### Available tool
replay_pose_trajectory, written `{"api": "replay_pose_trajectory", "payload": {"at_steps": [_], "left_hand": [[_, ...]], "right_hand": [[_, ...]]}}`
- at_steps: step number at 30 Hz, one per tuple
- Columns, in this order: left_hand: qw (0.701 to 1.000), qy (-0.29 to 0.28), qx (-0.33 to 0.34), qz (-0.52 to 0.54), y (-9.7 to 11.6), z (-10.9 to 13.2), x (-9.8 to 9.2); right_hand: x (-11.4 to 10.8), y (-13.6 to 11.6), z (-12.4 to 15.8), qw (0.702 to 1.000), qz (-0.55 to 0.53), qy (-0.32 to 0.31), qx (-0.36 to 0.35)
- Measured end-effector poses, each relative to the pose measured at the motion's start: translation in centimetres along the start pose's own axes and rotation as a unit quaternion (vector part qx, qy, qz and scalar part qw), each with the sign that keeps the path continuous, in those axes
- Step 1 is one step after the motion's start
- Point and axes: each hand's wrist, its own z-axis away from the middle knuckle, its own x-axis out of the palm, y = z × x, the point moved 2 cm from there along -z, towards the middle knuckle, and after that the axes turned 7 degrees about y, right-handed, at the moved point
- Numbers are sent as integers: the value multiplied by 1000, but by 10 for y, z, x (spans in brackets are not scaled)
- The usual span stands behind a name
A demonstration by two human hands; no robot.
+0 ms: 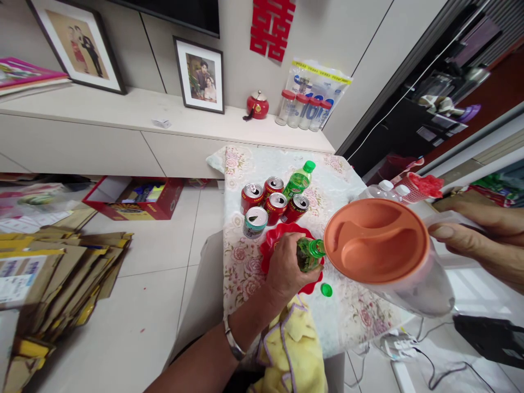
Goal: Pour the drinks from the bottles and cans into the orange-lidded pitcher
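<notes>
My left hand (pixel 289 267) is wrapped round a green plastic bottle (pixel 308 255), uncapped and leaning right above a red scalloped dish (pixel 268 245). Gripped by its handle in my right hand (pixel 487 234) is a clear pitcher (pixel 429 292) with an orange lid (pixel 376 234). The pitcher tilts left, its lid edge close by the bottle's mouth; whether they touch I cannot tell. A green cap (pixel 326 290) lies right of the dish. Behind it stand several red drink cans (pixel 275 204), a teal-and-white can (pixel 255 221) and a capped green bottle (pixel 299 180).
A yellow cloth (pixel 295 349) hangs at the near edge of the flowered tablecloth (pixel 245 273). Clear bottles (pixel 385 188) stand at the table's right, behind the pitcher. Flattened cardboard (pixel 82 273) and a red box (pixel 135 202) lie on the floor to the left. Cables (pixel 434 371) run at lower right.
</notes>
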Motion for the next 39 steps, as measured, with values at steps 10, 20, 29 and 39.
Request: {"api": "replay_pose_trajectory", "payload": {"at_steps": [10,20,29,39], "left_hand": [[1000,-2,0,4,-1,1,-2],[1000,-3,1,-2,0,1,-2],[1000,-6,-8,0,0,1,-1],[1000,-8,-10,7,1,1,-2]], "right_hand": [[-1,1,0,1000,8,2,-4],[1,-3,-1,1000,-4,2,6],[-3,3,3,1000,-2,11,21],[-2,-3,-1,1000,-4,7,23]]}}
